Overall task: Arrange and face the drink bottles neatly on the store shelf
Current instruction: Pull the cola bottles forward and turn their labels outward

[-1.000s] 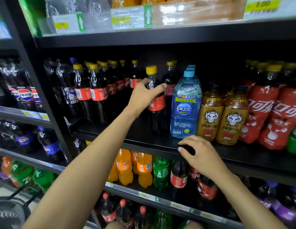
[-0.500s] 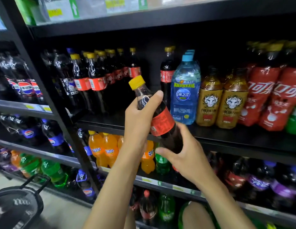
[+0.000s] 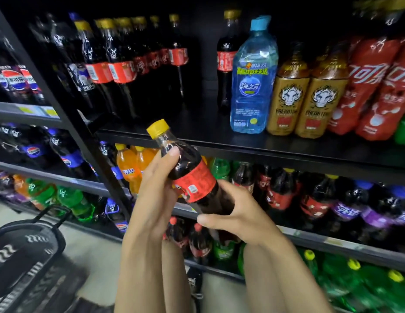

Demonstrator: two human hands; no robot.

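Observation:
A dark cola bottle [image 3: 185, 170] with a yellow cap and red label is tilted in front of the shelves, off the shelf. My left hand [image 3: 156, 184] grips its neck and upper body, thumb on the shoulder. My right hand [image 3: 237, 213] grips its lower body from the right. Behind it the black middle shelf [image 3: 197, 129] has a bare gap between a row of yellow-capped cola bottles [image 3: 120, 71] on the left and a lone cola bottle [image 3: 225, 59] beside a blue water bottle [image 3: 252, 82].
Gold Predator bottles [image 3: 303, 96] and red-wrapped cola bottles [image 3: 373, 91] stand right of the water. Orange, green and cola bottles fill the lower shelves. Pepsi bottles [image 3: 16, 80] sit in the left bay. A black shopping basket [image 3: 25, 251] rests on the floor at lower left.
The left hand took the cola bottle off the middle shelf and brought it down and toward me. The right hand left the shelf edge and took hold of the bottle's base.

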